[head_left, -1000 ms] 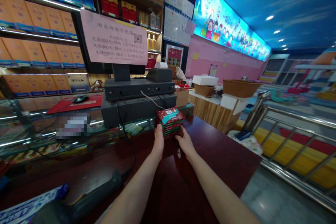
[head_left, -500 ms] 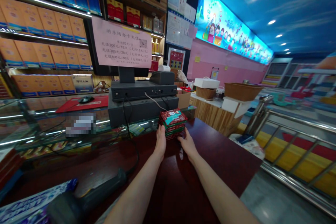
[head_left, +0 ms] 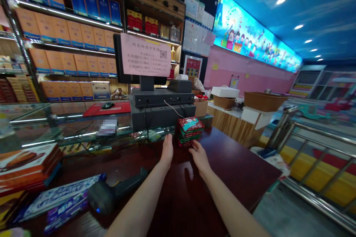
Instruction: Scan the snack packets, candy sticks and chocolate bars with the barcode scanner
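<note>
A stack of red and green packets (head_left: 189,130) sits on the dark red counter (head_left: 236,166), close to the black cash register (head_left: 161,105). My left hand (head_left: 167,149) hovers open just left of the stack, fingers stretched out, not touching it. My right hand (head_left: 199,156) is open a little in front of the stack, also apart from it. Neither hand holds anything.
A barcode scanner (head_left: 111,192) lies on the counter at lower left, beside gum boxes (head_left: 55,200) and stacked chocolate boxes (head_left: 27,166). A glass display case (head_left: 55,129) runs left. Shelves of orange boxes (head_left: 69,44) stand behind. Metal railings (head_left: 311,155) are at right.
Both hands have let go of the stack of packets and drawn back toward me. The view has swung left, showing more of the counter's goods.
</note>
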A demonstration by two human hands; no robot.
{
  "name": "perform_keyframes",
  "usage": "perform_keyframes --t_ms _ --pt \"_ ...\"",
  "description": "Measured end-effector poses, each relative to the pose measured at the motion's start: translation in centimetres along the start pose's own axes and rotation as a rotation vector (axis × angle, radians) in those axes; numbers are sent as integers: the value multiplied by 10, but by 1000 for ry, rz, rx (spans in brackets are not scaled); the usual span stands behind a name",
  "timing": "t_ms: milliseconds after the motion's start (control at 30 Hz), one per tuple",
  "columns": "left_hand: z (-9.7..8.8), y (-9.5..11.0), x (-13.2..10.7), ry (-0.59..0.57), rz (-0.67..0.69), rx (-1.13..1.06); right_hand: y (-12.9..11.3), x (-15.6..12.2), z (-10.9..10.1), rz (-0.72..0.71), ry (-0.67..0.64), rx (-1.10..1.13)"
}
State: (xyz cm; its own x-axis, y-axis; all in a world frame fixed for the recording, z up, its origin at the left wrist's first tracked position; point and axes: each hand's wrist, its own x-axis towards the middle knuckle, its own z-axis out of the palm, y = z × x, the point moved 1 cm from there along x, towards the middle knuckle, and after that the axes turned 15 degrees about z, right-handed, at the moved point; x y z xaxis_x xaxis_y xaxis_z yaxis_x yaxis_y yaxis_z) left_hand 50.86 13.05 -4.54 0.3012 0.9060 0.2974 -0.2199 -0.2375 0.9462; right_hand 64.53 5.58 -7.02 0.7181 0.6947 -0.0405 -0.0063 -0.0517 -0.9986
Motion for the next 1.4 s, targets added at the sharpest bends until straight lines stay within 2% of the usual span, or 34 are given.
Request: perform_keyframes --t_ms 167,333,633,800,1067,1267,1400 --pt "-29 23 -9 43 20 57 0 -16 34 -16 -83 -34" --pt "-64 50 -22 26 48 123 2 -32 71 -30 -166 -73" --pt "-146 89 -47 37 87 288 6 -57 128 -26 -257 -164" --pt "-188 104 -57 53 105 385 12 -62 147 -31 -281 -228" --pt "-226 129 -64 20 129 527 15 -76 164 -98 -289 -320" --pt "-267 129 -68 23 84 656 14 -92 177 -160 -289 -358" --pt "-284 127 -73 40 69 725 14 -103 185 -192 -283 -370"
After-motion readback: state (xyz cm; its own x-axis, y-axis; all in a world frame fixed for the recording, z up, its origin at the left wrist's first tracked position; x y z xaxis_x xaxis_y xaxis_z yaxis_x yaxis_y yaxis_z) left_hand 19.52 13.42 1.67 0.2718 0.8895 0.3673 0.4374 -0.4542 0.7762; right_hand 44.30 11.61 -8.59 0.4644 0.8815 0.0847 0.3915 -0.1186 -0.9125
